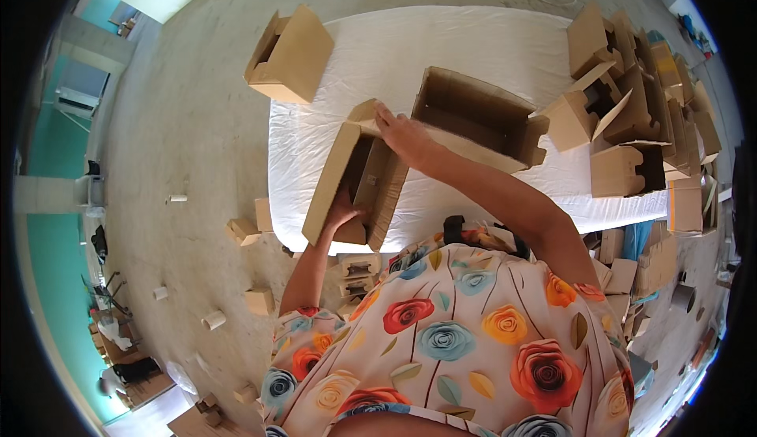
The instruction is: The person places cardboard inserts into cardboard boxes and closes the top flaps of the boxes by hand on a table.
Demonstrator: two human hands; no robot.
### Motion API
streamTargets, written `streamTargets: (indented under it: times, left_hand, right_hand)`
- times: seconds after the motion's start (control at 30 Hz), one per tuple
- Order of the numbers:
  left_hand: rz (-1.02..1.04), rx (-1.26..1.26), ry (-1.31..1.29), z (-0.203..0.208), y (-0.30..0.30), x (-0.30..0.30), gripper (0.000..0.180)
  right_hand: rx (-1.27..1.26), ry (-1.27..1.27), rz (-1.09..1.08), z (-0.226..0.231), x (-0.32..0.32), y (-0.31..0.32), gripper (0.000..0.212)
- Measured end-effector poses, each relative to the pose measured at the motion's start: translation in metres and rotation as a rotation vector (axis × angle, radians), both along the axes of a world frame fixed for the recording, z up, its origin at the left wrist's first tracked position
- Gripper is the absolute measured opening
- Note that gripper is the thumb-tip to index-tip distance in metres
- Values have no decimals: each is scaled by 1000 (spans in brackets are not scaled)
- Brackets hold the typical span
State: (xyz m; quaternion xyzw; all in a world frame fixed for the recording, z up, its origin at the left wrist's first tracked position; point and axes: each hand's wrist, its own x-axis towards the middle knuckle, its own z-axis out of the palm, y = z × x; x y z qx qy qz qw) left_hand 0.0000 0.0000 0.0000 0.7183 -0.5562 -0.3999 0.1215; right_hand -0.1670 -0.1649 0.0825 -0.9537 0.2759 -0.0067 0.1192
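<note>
A brown cardboard box (330, 177) with an open top stands tilted in front of me, over the left part of the white-covered table. My left hand (342, 210) reaches in at its near end and holds it there, with part of the fingers hidden by the cardboard. At the far end my right hand (404, 136) grips the corner beside a raised flap (363, 111), its fingers bent over the edge. Just right of it, a second open cardboard box (473, 141) lies on the cloth, its dark inside facing up.
Another cardboard box (296, 57) stands at the table's far left corner. Several cut-out boxes (631, 114) crowd the right end of the white cloth (378, 43). More cardboard pieces (259, 301) and short tubes (214, 320) lie on the concrete floor to the left.
</note>
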Motion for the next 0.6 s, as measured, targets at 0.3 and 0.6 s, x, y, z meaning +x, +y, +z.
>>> streamTargets:
  times: [0.3,0.6]
  left_hand:
    - [100,-125,126,-8,25,-11,94]
    - [-5,52,-568,102,35,-62,29]
  right_hand:
    - [47,-109,-82,-12,12,4,28]
    - [48,-62,-207,-18,23,16,15]
